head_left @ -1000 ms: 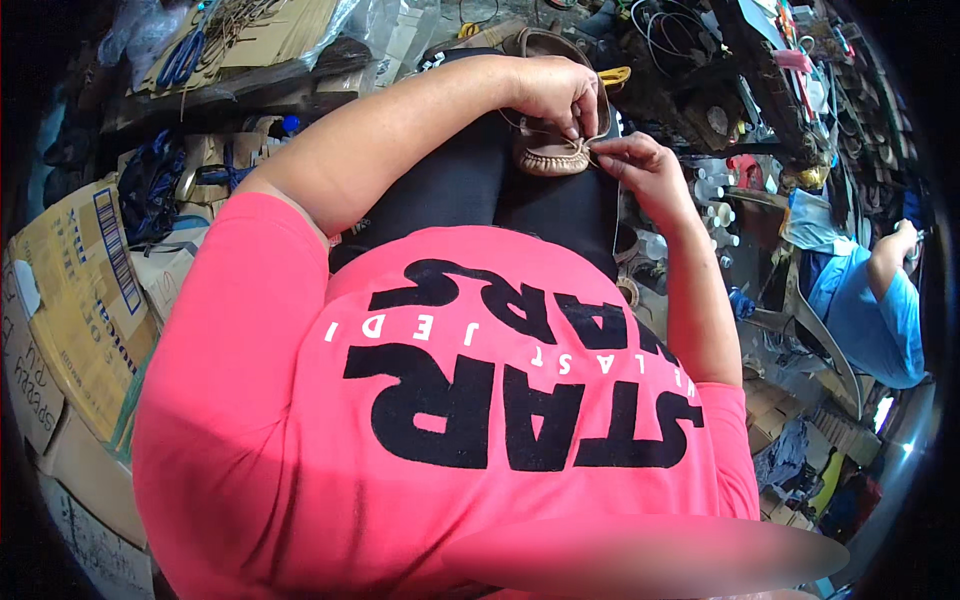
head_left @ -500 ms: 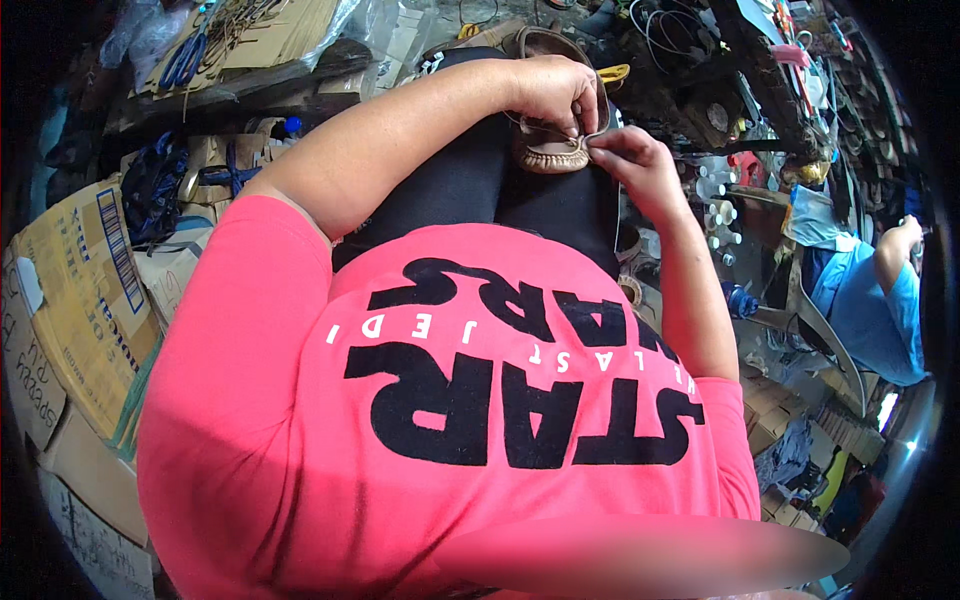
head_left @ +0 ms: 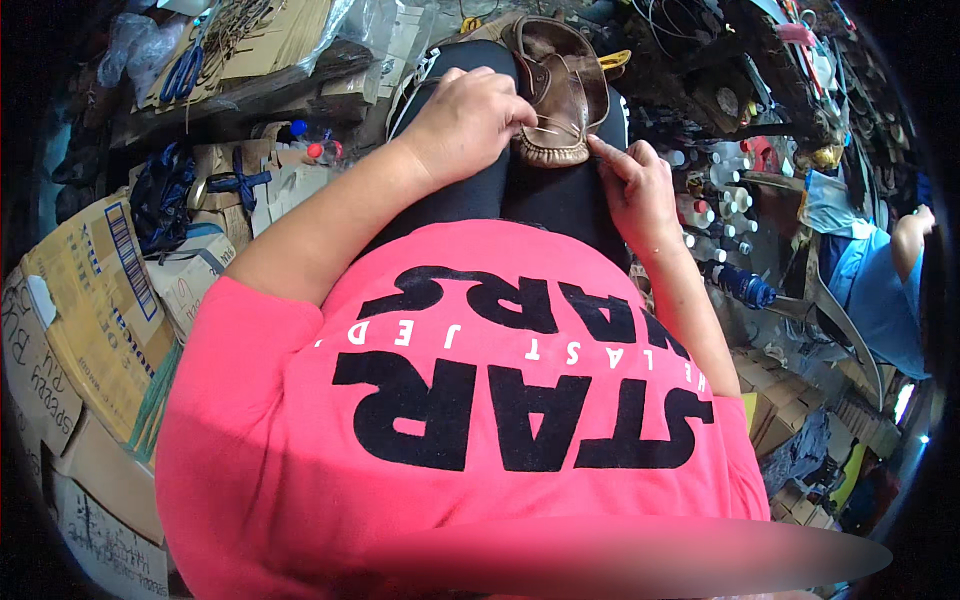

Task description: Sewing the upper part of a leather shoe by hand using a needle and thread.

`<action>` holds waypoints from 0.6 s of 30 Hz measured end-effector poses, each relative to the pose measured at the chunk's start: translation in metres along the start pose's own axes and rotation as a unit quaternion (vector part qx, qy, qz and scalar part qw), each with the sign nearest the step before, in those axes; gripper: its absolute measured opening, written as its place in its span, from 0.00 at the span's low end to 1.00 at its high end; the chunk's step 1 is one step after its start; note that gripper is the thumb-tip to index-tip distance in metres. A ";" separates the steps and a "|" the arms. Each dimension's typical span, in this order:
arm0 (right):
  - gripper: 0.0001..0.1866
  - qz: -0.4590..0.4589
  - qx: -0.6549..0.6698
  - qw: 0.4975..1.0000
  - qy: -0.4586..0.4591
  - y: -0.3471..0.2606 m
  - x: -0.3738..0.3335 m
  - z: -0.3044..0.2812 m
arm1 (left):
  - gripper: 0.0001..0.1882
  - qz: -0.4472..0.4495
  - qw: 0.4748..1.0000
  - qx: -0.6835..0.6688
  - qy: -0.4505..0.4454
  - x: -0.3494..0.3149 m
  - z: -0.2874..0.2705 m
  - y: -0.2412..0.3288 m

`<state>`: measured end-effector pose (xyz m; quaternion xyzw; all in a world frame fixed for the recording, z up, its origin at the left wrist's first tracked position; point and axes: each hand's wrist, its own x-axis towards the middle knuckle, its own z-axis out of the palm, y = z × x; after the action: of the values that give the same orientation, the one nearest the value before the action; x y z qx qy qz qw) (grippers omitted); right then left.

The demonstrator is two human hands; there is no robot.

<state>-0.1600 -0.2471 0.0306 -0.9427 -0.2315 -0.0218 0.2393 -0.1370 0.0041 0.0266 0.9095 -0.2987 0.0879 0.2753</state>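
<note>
Strong light falls across the pink T-shirt [head_left: 500,490], with a soft-edged shadow down its lower left, and puts a sheen on the brown leather moccasin [head_left: 557,95]. The black trousers [head_left: 540,200] swallow most detail. Clutter [head_left: 700,75] at upper right sinks into dimness — while a small glare [head_left: 923,438] sparks near the right rim. A blurred oval [head_left: 640,550] smears the bottom; the fisheye bows the cardboard box [head_left: 95,330], and corners go black.

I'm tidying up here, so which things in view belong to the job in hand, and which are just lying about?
In the job:
- brown shoe, right hand at its toe
- thin pale cord, by the left hand's fingers

Apparently lying about:
- plastic bottles
- yellowish carton
- clear plastic bag
</note>
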 end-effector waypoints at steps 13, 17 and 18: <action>0.17 0.080 0.272 0.945 -0.161 0.040 0.034 -0.015 | 0.13 0.017 0.999 -0.045 0.004 0.020 0.026 -0.013; 0.14 0.088 0.243 0.949 -0.178 0.041 0.037 -0.017 | 0.13 0.011 0.999 -0.049 -0.009 0.021 0.027 -0.014; 0.14 0.091 0.239 0.949 -0.183 0.041 0.037 -0.018 | 0.13 0.011 0.999 -0.049 -0.010 0.021 0.027 -0.014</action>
<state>-0.1073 -0.2716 0.0341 -0.8625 -0.1834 0.2292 0.4122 -0.1119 -0.0118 0.0050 0.8923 -0.3155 0.0671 0.3159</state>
